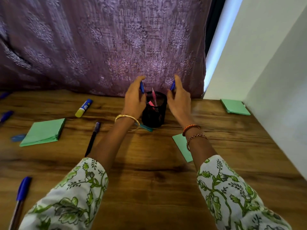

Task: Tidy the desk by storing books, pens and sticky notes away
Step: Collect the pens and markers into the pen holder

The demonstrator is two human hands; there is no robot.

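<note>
A black mesh pen holder (154, 113) stands at the back middle of the wooden desk (149, 171), with a pink pen (154, 97) inside. My left hand (134, 98) holds a blue pen (142, 87) just left of the holder's rim. My right hand (179, 98) holds another blue pen (172, 85) just right of it. Green sticky-note pads lie at the left (44, 131), under my right wrist (181, 146) and at the far right (235, 107). Loose pens lie near the left forearm (93, 138) and at the front left (21, 195).
A blue and yellow glue stick (83, 107) lies left of the holder. A teal strip (146, 127) rests at the holder's base. More blue pens (5, 116) sit at the left edge, and a blue eraser-like piece (18, 137). A purple curtain (99, 47) hangs behind; a white wall (274, 63) bounds the right.
</note>
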